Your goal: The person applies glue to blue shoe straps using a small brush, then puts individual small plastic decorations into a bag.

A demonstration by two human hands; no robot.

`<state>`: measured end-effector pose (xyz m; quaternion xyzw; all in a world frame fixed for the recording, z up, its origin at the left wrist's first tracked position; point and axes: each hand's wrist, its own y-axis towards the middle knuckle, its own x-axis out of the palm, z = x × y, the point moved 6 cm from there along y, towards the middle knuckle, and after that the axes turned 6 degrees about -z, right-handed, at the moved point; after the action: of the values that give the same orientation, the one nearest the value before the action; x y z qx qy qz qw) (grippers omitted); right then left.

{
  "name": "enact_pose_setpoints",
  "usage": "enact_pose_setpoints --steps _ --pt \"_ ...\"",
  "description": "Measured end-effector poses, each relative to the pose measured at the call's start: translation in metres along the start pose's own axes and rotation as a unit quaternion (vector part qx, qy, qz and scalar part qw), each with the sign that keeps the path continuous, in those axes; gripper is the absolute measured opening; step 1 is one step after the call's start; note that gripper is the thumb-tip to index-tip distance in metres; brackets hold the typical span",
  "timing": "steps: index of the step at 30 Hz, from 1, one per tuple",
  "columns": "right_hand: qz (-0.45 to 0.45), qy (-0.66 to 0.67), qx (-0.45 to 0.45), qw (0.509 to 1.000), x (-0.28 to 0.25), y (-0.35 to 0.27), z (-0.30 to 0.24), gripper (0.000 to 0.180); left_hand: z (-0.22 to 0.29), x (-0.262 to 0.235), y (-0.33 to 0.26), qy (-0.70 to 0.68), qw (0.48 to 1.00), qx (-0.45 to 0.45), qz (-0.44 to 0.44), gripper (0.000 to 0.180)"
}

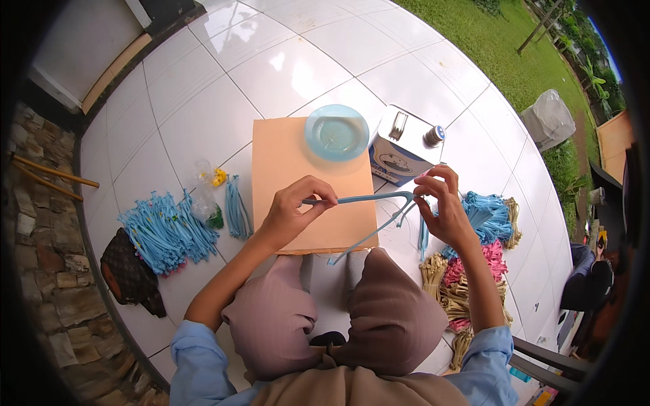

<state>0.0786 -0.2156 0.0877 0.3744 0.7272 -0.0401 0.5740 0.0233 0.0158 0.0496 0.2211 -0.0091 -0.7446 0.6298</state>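
View from above of a seated person working over a white tiled floor (203,101). The left hand (292,206) pinches one end of a long blue strip (359,199), fingers closed on it; the right hand (443,203) grips the other end, where the strip forks into loose strands, fingers closed likewise. The strip hangs level above an orange board (284,155) lying on the floor. A blue plate (336,132) rests on the board's far edge, a metal can (401,145) just beside it. Heaps of blue strips (162,230) lie to the left; blue, pink and tan bundles (484,250) lie to the right.
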Motion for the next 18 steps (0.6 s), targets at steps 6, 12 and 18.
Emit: enact_pose_setpoints --steps 6,12,18 --pt "-0.073 0.193 0.089 0.974 -0.061 0.03 -0.064 0.053 0.064 -0.064 -0.023 0.064 0.947 0.109 0.297 0.017" --pt "-0.105 0.366 0.079 0.922 -0.072 0.08 -0.105 0.055 0.161 -0.015 -0.036 0.532 0.755 0.372 0.089 0.055" --pt "-0.071 0.515 0.103 0.848 -0.048 0.11 -0.118 0.043 0.159 -0.009 -0.016 0.603 0.705 0.363 0.084 0.021"
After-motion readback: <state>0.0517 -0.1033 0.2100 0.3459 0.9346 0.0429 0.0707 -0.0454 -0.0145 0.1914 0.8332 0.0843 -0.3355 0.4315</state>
